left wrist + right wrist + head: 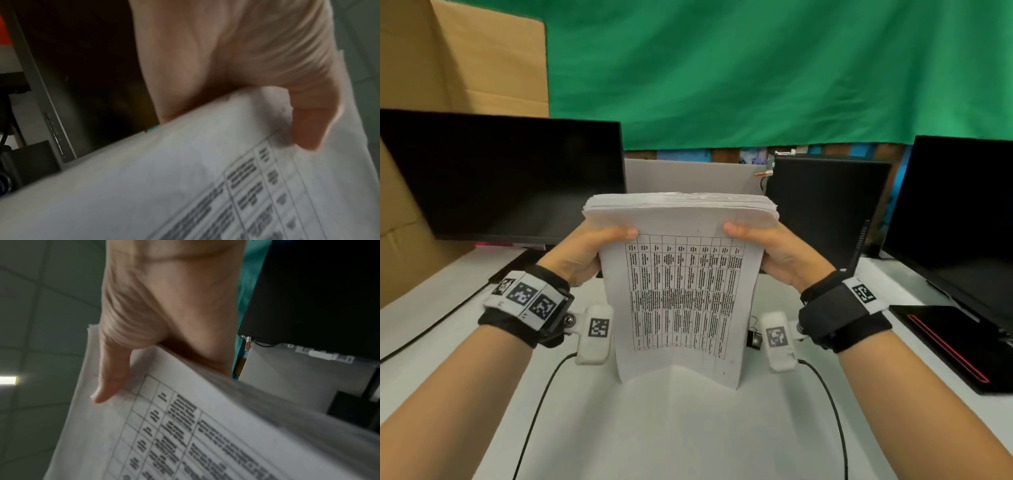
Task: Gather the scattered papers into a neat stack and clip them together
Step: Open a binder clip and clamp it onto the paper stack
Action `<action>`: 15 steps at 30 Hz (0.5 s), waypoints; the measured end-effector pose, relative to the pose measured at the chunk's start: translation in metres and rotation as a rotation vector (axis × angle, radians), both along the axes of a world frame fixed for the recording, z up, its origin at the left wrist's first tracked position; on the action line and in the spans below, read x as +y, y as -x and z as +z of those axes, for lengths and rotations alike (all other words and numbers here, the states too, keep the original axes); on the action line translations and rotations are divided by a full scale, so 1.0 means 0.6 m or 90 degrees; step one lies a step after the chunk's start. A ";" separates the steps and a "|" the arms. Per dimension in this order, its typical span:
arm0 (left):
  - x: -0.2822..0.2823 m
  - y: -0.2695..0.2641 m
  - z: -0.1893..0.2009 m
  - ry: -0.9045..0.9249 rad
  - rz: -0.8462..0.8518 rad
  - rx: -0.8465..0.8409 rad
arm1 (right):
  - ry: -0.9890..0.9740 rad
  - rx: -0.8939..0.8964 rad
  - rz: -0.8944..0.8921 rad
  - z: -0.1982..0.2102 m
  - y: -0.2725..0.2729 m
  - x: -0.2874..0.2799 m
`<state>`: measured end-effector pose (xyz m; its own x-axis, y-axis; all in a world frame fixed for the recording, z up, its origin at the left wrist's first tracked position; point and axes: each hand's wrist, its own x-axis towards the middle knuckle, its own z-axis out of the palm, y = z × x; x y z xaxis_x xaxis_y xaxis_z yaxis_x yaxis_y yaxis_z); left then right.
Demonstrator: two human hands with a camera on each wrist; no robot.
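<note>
A thick stack of white papers (681, 294) stands upright on its lower edge on the white table (688, 428), with a printed table on the sheet facing me. My left hand (589, 253) grips its left side, thumb on the front sheet. My right hand (767, 250) grips the right side the same way. The wrist views show each thumb pressed on the printed sheet: papers (205, 186) under the left hand (236, 68), papers (185, 426) under the right hand (164, 313). A black binder clip (754, 337) lies on the table just right of the stack, partly hidden.
A dark monitor (503, 178) stands at the left, a second one (959, 219) at the right, and a black computer case (825, 209) behind the stack. A black laptop with a red stripe (955, 346) lies at the right. Cardboard boxes (448, 68) rise at the far left. Wrist cables trail over the table.
</note>
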<state>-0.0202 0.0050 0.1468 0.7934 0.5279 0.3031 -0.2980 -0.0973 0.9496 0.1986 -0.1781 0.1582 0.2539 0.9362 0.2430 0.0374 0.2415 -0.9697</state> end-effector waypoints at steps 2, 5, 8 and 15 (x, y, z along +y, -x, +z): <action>-0.005 -0.006 -0.003 0.000 0.008 -0.006 | -0.009 -0.004 -0.016 -0.001 0.004 0.003; -0.007 -0.004 0.002 -0.031 -0.001 -0.002 | -0.035 -0.030 -0.060 -0.002 -0.001 0.007; -0.007 0.007 0.015 -0.033 -0.050 0.021 | -0.022 -0.045 -0.016 0.005 -0.013 0.004; -0.006 0.009 0.047 -0.024 -0.171 0.037 | -0.020 -0.063 0.062 0.019 -0.029 0.012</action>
<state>-0.0256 0.0016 0.1750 0.9200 0.2852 0.2689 -0.2635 -0.0577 0.9629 0.2160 -0.1709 0.1695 0.1348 0.9468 0.2923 0.1073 0.2793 -0.9542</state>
